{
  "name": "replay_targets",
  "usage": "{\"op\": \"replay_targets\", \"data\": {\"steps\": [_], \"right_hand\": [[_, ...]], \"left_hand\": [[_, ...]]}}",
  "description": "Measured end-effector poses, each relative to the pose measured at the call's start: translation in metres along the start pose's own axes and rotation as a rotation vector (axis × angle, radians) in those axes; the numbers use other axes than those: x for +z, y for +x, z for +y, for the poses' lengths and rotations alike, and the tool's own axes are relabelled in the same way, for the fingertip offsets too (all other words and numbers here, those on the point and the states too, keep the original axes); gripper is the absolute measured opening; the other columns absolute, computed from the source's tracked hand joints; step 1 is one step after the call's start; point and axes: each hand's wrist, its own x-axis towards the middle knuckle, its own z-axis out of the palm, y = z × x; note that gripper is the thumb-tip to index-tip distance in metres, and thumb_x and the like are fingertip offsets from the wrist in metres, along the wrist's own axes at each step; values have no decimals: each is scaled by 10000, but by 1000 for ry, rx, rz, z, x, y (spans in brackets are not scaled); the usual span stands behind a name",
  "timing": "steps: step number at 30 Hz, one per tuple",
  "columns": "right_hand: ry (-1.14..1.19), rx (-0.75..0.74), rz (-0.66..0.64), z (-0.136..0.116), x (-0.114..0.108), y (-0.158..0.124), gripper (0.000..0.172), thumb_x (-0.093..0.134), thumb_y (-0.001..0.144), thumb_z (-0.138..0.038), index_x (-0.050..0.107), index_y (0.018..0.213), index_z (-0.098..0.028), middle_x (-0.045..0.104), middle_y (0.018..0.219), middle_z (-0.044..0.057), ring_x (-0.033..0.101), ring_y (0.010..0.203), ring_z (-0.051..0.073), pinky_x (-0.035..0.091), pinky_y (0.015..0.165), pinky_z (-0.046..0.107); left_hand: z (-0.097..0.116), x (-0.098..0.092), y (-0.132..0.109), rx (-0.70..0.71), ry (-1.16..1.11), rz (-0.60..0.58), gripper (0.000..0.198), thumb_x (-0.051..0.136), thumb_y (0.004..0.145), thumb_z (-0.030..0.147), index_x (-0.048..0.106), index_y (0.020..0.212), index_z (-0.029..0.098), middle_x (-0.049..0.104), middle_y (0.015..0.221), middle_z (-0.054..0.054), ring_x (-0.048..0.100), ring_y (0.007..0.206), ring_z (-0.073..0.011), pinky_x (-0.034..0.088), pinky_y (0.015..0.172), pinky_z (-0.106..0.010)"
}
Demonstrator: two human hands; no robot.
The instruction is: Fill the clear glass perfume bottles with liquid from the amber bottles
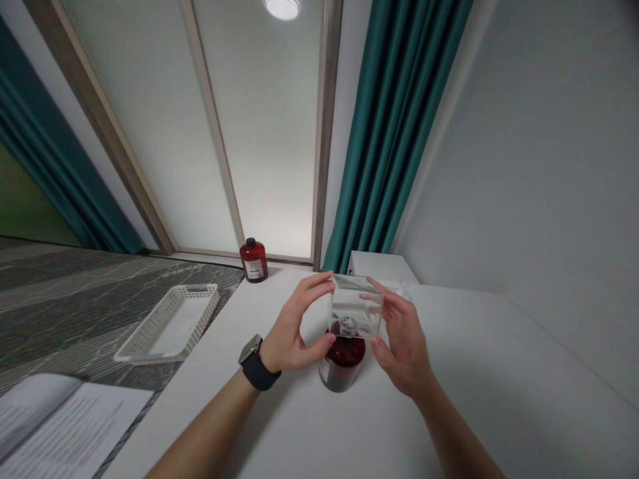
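Observation:
A clear plastic box (355, 307) is held above a dark red bottle (342, 362) that stands on the white table (479, 386). The bottle's round stopper shows through the box's clear wall. My left hand (295, 332), with a dark watch on its wrist, grips the box's left side, fingers on top and thumb low. My right hand (402, 336) grips the right side the same way. Both hands are closed on the box.
A second red bottle with a black cap (253, 260) stands at the table's far edge by the window. A white slotted basket (172, 322) lies to the left. Printed papers (60, 426) lie at the lower left. A white box (379, 267) sits by the teal curtain (394, 133).

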Motion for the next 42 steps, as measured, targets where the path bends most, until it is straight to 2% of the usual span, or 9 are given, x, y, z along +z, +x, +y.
{"op": "replay_targets", "data": {"steps": [3, 7, 12, 17, 24, 31, 42], "right_hand": [[7, 22, -20, 1, -1, 0, 490, 559, 953, -331, 369, 1404, -315, 338, 1581, 153, 520, 1323, 322, 467, 1045, 575], [13, 38, -31, 0, -1, 2, 510, 564, 947, -300, 367, 1416, -324, 351, 1568, 140, 524, 1313, 316, 491, 1025, 549], [30, 57, -49, -2, -2, 6, 533, 573, 937, -254, 365, 1421, -338, 378, 1539, 122, 538, 1289, 291, 494, 1028, 521], [48, 87, -64, -3, -3, 7, 557, 582, 929, -239, 363, 1428, -351, 407, 1511, 110, 550, 1262, 272, 508, 1018, 496], [0, 103, -112, -7, -9, 11, 628, 599, 918, -266, 319, 1473, -359, 421, 1499, 107, 545, 1260, 282, 506, 1027, 518], [-44, 85, -173, -17, -15, 14, 643, 606, 895, -204, 341, 1455, -376, 390, 1528, 90, 516, 1307, 289, 453, 1079, 563], [-94, 55, -189, -22, -16, 13, 649, 611, 877, -169, 351, 1441, -360, 347, 1558, 93, 469, 1356, 291, 452, 1086, 544]], "left_hand": [[-2, 0, 0, -13, 6, 2, 652, 643, 838, 277, 410, 1446, 252, 421, 1482, -160, 406, 1368, -358, 350, 1123, -588], [-3, -1, 0, -21, 10, 2, 644, 634, 854, 301, 400, 1452, 251, 429, 1482, -160, 403, 1370, -357, 345, 1122, -583], [0, -6, 3, -49, 38, -55, 648, 632, 864, 276, 379, 1459, 248, 427, 1486, -161, 408, 1364, -348, 380, 1095, -556], [5, -12, 6, -91, 79, -97, 719, 646, 868, 287, 308, 1501, 241, 450, 1457, -170, 490, 1272, -334, 422, 1053, -536], [14, -23, 17, -99, 61, -188, 684, 660, 871, 274, 348, 1480, 276, 491, 1400, -138, 576, 1153, -287, 474, 1022, -524], [20, -25, 17, -79, 42, -217, 714, 659, 859, 209, 328, 1490, 266, 438, 1479, -152, 479, 1311, -326, 454, 1069, -566], [26, -27, 12, -102, 102, -225, 717, 662, 853, 212, 323, 1485, 235, 400, 1514, -169, 453, 1350, -330, 443, 1088, -559]]}}
